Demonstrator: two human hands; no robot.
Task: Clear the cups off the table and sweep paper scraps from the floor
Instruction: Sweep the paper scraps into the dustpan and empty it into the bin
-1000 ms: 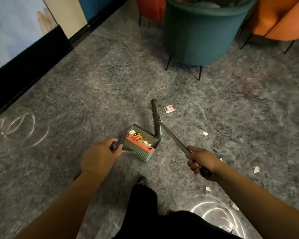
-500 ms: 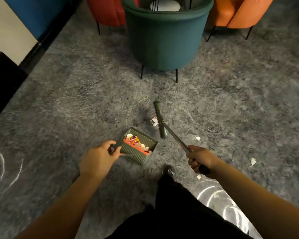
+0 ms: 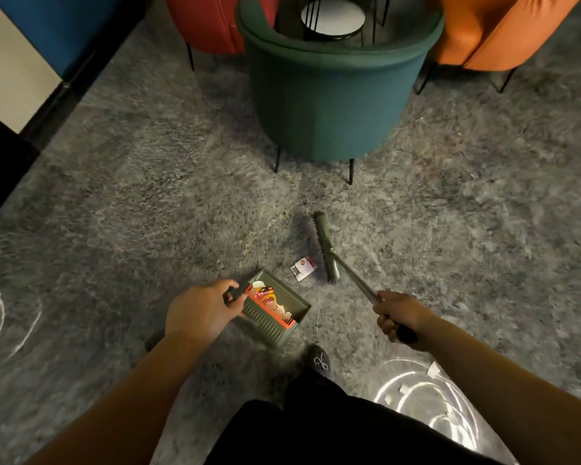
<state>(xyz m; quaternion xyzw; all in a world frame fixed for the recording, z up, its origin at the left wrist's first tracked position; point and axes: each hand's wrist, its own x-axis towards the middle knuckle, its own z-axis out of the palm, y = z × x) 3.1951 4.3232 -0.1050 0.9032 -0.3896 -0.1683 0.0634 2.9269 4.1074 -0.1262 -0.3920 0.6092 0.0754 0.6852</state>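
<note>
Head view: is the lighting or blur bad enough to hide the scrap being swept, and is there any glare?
Head view: dim, warm light, yet the printed paper scrap reads clearly between the broom head and the dustpan; white glare rings mark the floor at lower right and far left; the edges smear and wide-angle bending curves the teal chair; both hands look fairly sharp.

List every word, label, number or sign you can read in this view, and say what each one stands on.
No text can be read anywhere in this view.
Wrapper scrap on the floor beside the broom head: printed, with a round mark, too blurred to read.
Wrappers in the dustpan: colourful print, too small to read.
Shoe: a small looped silver ornament, no letters.
</note>
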